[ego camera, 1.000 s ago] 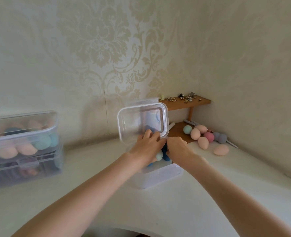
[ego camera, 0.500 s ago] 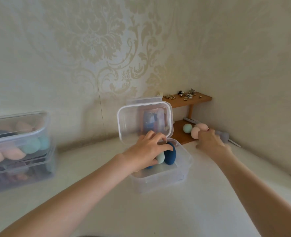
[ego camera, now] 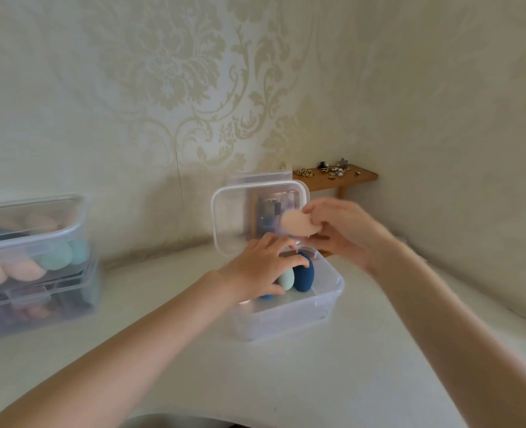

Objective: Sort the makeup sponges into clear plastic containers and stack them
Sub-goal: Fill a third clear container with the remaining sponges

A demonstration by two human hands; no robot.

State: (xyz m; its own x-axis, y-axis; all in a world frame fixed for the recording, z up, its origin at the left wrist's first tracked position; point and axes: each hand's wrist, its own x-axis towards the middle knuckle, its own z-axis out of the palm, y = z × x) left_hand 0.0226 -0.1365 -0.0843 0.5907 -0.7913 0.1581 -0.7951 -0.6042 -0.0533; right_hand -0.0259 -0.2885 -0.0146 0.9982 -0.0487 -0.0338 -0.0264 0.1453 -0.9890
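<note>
Now I lower the peach sponge (ego camera: 297,223), pinched in my right hand (ego camera: 339,231), beside the navy sponge (ego camera: 303,273) while my spread left hand (ego camera: 263,273) steadies the open container (ego camera: 289,316).

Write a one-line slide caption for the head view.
Right hand brings a peach sponge to the open container; left hand steadies sponges inside.

Surface: white table (ego camera: 332,381).
Centre: open clear container (ego camera: 289,316).
Nine o'clock: two stacked containers (ego camera: 30,267).
One o'clock: wooden shelf (ego camera: 336,177).
</note>
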